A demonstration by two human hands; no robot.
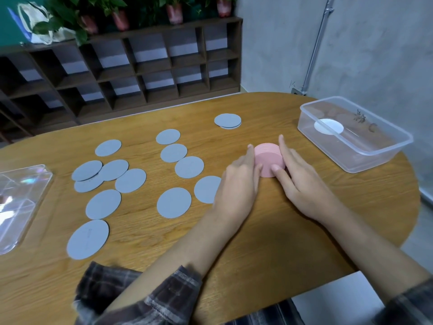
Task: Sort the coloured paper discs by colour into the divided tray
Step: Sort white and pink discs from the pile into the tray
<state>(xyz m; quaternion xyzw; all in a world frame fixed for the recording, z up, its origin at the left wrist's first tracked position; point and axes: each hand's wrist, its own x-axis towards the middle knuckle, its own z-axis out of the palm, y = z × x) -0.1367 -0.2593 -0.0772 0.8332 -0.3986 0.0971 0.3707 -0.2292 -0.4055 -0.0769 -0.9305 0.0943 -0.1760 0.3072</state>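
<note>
A stack of pink paper discs (268, 158) stands on the wooden table (257, 242), tilted up on its edge between my two hands. My left hand (236, 184) presses its straight fingers against the stack's left side. My right hand (302, 181) presses straight fingers against the right side, the thumb on the stack's front face. Several grey-blue discs (173, 202) lie flat and spread over the table to the left, a few overlapping. A clear plastic box (398, 146) at the far right holds one white disc (328, 126).
A clear flat tray or lid (21, 195) lies at the table's left edge. A dark wooden cubby shelf (131, 66) with potted plants (173, 10) on top stands behind the table. A grey wall with a pipe (316, 48) is at the right.
</note>
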